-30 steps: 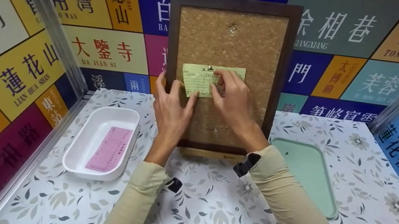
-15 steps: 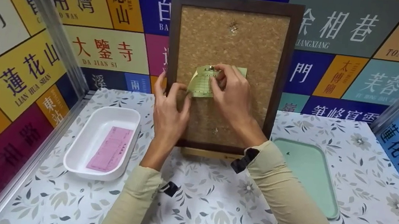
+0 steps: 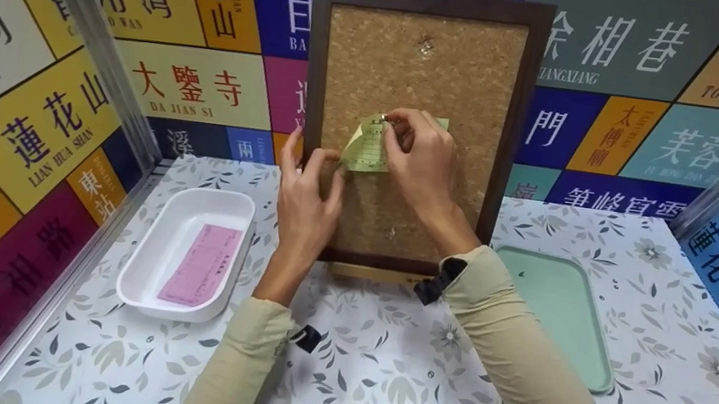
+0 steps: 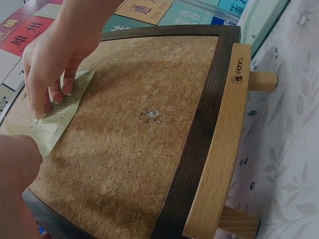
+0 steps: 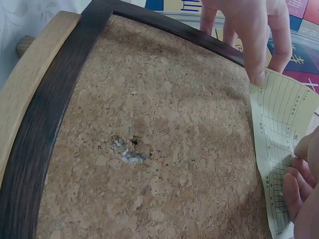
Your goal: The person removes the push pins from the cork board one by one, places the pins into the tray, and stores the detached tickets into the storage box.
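A yellow-green printed paper slip (image 3: pixel 366 151) lies against the framed corkboard (image 3: pixel 347 214), its left side curled up off the cork. My left hand (image 3: pixel 307 213) pinches the slip's lower-left corner between thumb and index finger; its other fingers reach toward the board's left frame. At the slip's top edge, my right hand (image 3: pixel 426 162) pinches a small shiny pin (image 3: pixel 383 117), mostly hidden by the fingertips. In the right wrist view, the left fingertips hold one end of the slip (image 5: pixel 279 114), while the right fingers are curled close over its printed face.
The corkboard leans upright on a wooden stand (image 4: pixel 219 144). A white tray (image 3: pixel 131 270) holding a pink printed slip (image 3: pixel 201 265) stands left. A flat green tray (image 3: pixel 566 310) with a tiny dark speck lies right. Sign-covered panels (image 3: pixel 625 49) enclose the floral tabletop (image 3: pixel 380 369).
My left thumb and index finger have taken the slip's lower-left corner and bent it up and inward. My right fingertips have moved up to the pin at the slip's top edge.
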Action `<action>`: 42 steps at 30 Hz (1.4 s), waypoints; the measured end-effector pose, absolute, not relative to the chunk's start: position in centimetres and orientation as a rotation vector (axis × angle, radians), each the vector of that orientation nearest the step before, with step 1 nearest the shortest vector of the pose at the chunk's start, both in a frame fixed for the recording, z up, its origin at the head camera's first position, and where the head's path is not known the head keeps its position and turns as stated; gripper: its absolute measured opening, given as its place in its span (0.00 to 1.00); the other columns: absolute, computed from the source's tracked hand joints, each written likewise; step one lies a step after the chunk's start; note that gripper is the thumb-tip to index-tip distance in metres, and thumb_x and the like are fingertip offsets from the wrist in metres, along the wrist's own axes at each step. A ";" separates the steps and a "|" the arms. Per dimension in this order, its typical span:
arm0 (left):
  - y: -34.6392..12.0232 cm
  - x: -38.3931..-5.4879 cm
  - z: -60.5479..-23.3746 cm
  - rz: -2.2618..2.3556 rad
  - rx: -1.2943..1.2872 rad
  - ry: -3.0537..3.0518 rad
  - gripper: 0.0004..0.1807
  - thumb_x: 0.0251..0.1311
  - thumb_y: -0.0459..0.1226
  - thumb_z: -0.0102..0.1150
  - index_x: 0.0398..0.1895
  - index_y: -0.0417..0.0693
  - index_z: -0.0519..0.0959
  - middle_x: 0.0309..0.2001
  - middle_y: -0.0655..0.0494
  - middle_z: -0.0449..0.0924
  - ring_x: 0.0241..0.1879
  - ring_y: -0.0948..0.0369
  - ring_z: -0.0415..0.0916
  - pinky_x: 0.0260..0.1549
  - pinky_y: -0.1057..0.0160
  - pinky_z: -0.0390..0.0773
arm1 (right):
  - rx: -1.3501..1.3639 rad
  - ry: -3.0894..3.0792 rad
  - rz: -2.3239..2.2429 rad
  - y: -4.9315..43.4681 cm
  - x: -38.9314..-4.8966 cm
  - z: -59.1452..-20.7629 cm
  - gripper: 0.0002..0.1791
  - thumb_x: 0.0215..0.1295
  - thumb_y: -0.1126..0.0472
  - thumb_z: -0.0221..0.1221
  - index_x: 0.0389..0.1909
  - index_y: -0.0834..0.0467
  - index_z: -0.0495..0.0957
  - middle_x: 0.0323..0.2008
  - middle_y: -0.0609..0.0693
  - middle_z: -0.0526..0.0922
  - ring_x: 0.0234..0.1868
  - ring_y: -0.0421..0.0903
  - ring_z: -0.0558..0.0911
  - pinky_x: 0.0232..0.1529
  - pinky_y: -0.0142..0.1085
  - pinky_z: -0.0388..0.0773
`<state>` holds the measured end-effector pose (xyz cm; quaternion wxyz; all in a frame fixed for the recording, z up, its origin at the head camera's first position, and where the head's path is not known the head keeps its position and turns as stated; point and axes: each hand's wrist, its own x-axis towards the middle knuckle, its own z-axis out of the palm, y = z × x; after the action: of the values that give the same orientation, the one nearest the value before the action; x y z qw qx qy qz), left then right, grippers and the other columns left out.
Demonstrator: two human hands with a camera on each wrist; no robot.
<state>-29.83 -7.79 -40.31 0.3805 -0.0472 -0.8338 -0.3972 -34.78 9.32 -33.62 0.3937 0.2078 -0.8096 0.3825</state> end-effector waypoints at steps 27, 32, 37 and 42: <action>-8.4 -30.0 -40.0 -0.925 -0.100 -2.110 0.12 0.78 0.48 0.62 0.50 0.52 0.87 0.79 0.46 0.67 0.71 0.48 0.71 0.74 0.47 0.68 | 0.527 -2.117 0.910 9.3 -34.7 -33.5 0.07 0.74 0.57 0.68 0.41 0.58 0.86 0.36 0.51 0.88 0.31 0.45 0.85 0.35 0.37 0.80; -8.3 -30.1 -39.8 -0.949 -0.093 -2.086 0.14 0.78 0.49 0.62 0.49 0.51 0.88 0.78 0.47 0.68 0.71 0.48 0.71 0.74 0.46 0.68 | 0.554 -2.118 0.897 9.5 -34.6 -33.5 0.07 0.74 0.58 0.68 0.41 0.58 0.86 0.36 0.52 0.88 0.32 0.45 0.84 0.36 0.36 0.79; -8.3 -30.2 -39.7 -0.986 -0.086 -2.025 0.13 0.76 0.48 0.63 0.47 0.50 0.89 0.76 0.49 0.71 0.68 0.47 0.73 0.70 0.46 0.72 | 0.601 -2.103 0.970 9.8 -34.4 -33.5 0.06 0.72 0.60 0.69 0.39 0.59 0.86 0.35 0.52 0.86 0.31 0.45 0.83 0.36 0.34 0.78; -8.3 -30.1 -39.6 -1.017 -0.092 -1.984 0.12 0.76 0.47 0.64 0.45 0.49 0.89 0.74 0.50 0.73 0.67 0.49 0.73 0.69 0.45 0.74 | 0.631 -2.092 1.048 10.2 -34.0 -33.4 0.05 0.71 0.62 0.69 0.38 0.61 0.86 0.36 0.54 0.87 0.32 0.47 0.85 0.36 0.37 0.82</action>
<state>-30.06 -8.33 -39.56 0.4397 -0.0369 -0.7986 -0.4093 -34.00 10.24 -33.41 0.3512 0.2439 -0.8082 0.4048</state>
